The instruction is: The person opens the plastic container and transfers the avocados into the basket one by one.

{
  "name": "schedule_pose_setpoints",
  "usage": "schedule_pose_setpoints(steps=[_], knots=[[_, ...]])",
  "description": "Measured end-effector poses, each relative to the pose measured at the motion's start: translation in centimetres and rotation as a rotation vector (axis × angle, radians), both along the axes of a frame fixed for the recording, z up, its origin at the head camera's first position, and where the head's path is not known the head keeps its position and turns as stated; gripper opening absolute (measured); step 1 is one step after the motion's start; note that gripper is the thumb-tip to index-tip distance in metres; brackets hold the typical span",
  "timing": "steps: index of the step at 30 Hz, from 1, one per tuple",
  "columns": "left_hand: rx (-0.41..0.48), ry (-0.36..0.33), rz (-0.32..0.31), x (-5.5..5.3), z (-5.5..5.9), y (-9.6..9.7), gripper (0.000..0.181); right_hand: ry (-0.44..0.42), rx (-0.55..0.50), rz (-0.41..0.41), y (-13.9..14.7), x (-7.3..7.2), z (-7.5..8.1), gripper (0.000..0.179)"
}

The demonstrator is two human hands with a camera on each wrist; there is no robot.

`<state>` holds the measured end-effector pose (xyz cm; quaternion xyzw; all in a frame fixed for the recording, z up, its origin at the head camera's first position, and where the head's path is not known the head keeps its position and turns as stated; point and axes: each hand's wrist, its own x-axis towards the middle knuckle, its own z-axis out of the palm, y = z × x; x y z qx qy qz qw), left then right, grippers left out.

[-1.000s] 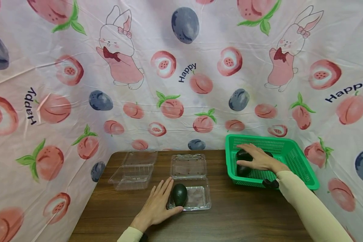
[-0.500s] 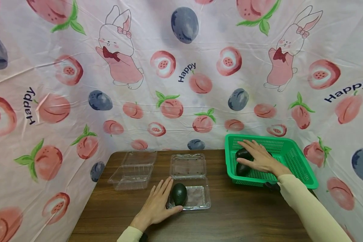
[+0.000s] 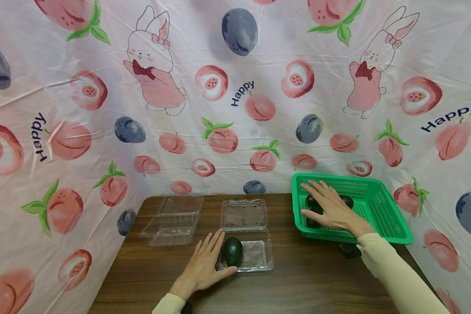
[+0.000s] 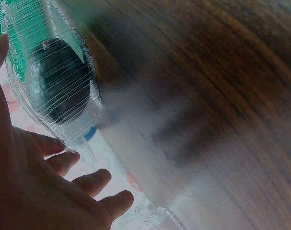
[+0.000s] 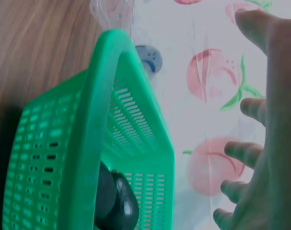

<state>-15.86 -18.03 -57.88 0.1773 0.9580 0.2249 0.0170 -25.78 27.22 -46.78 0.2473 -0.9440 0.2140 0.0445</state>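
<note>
In the head view, a dark green avocado (image 3: 233, 251) lies at the left end of a hinged clear plastic clamshell box (image 3: 262, 257) with its lid laid back. My left hand (image 3: 202, 267) rests against the box's left side, fingers straight and thumb at the front edge. Over a green plastic basket (image 3: 393, 209) on the right, my right hand (image 3: 331, 210) is spread with nothing in it. Dark avocados (image 3: 347, 200) lie in the basket, partly hidden by that hand. The right wrist view shows avocados (image 5: 123, 206) inside the basket, the fingers apart from them.
A second clear plastic box (image 3: 172, 229) stands with its lid up at the left back of the wooden table (image 3: 298, 283). Behind and at both sides hangs a fruit-and-rabbit printed cloth (image 3: 235, 131).
My right hand has shifted slightly left over the basket, with its fingers spreading and covering more of the avocados. The left hand and the box have stayed put.
</note>
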Motion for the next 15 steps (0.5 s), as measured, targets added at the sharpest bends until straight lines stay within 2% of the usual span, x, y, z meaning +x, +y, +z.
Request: schedule_pose_setpoints(steps=[15], knots=[[-0.009, 0.01, 0.003, 0.1, -0.1, 0.0, 0.118, 0.047, 0.019, 0.037, -3.1, 1.8, -0.6, 0.091]])
